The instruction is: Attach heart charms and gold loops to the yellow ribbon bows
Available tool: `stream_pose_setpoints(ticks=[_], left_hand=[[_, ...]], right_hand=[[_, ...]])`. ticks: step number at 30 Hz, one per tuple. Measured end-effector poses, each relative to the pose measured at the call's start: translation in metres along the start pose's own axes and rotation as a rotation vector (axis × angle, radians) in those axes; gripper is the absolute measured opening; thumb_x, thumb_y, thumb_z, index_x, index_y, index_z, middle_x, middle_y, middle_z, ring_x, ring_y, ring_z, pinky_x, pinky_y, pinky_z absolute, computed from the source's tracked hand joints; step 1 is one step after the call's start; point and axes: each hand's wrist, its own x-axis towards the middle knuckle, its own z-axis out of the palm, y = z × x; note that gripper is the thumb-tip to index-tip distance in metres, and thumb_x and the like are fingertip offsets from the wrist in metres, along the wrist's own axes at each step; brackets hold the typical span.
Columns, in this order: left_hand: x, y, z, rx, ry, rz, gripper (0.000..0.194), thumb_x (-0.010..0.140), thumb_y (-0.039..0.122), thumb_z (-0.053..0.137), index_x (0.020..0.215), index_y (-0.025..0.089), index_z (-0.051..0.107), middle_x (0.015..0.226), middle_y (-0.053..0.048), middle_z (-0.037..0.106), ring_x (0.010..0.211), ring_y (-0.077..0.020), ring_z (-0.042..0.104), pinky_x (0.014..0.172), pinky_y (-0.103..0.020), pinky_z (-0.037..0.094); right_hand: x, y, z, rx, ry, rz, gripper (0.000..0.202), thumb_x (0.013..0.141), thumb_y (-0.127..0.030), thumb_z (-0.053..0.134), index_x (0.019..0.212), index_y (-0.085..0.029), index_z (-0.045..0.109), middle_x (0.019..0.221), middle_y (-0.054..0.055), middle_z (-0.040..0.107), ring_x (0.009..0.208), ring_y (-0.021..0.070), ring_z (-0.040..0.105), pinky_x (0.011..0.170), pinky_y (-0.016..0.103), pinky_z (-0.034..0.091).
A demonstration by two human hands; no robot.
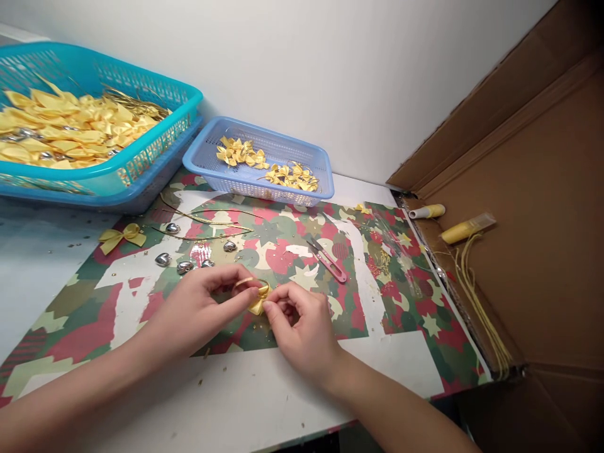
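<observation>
Obscuring some yellow ribbon [257, 307]: left hand [213, 297], right hand [302, 322].

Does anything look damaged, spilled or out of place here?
Yes. The patterned covering looks torn: ragged white patches interrupt its print. Tiny gold bits lie scattered near the front edge, as if spilled. A small yellow piece sits outside the smaller basket, perhaps stray.

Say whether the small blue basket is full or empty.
Partly filled: the basket holds two clusters of yellow ribbon bows, with bare space around.
</observation>
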Motion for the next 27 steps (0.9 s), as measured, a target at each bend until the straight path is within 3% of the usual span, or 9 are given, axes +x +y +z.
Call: stream_pose_setpoints(ticks=[3,12,17,23,27], left_hand=[[0.0017,0.0023,-0.0024,-0.014,-0.001,-0.028,0.034,0.083,0.049,0.061,0.063,0.021,0.065,0.059,0.001,0.064,0.055,-0.014,0.056,0.048,-0.021,0.045],[0.0018,0.0013,-0.0014,-0.123,0.01,-0.083,0.027,0.081,0.046,0.063,0.07,0.021,0.065,0.068,0.0,0.068,0.061,-0.0154,0.059,0.053,-0.022,0.048],[-0.0002,-0.0009,0.0004,-0.12,0.084,0.009,0.018,0.083,0.038,0.061,0.074,0.022,0.058,0.068,0.002,0.057,0.061,-0.0137,0.054,0.053,-0.022,0.046],[-0.0025,-0.0017,-0.0017,0.025,-0.031,0.126,0.021,0.09,0.034,0.051,0.077,0.023,0.062,0.069,0.001,0.063,0.064,-0.015,0.056,0.057,-0.024,0.045],[-0.0014,-0.0022,-0.0033,0.148,-0.031,0.212,0.019,0.087,0.034,0.053,0.075,0.022,0.063,0.069,0.002,0.063,0.063,-0.0146,0.054,0.057,-0.025,0.043]], right_hand=[[-0.0003,-0.0002,-0.0007,0.004,0.0,0.002,0.009,0.083,-0.02,0.056,0.074,-0.02,0.057,0.056,-0.005,0.051,0.046,0.0089,0.045,0.045,0.022,0.037],[0.0005,-0.0006,-0.0011,0.034,0.005,-0.019,0.009,0.084,-0.019,0.054,0.075,-0.021,0.054,0.055,-0.006,0.049,0.045,0.0085,0.046,0.044,0.021,0.036],[0.0009,-0.0016,-0.001,0.02,0.008,-0.014,0.011,0.084,-0.019,0.054,0.073,-0.021,0.052,0.054,-0.006,0.048,0.044,0.0084,0.045,0.044,0.021,0.034],[0.0003,-0.0012,-0.0014,0.015,0.004,-0.023,0.011,0.084,-0.018,0.054,0.074,-0.021,0.052,0.054,-0.007,0.046,0.044,0.0077,0.042,0.044,0.021,0.032],[-0.0005,0.0012,-0.0011,0.002,0.004,-0.036,0.01,0.083,-0.017,0.054,0.073,-0.02,0.052,0.054,-0.007,0.044,0.045,0.0071,0.039,0.045,0.02,0.032]])
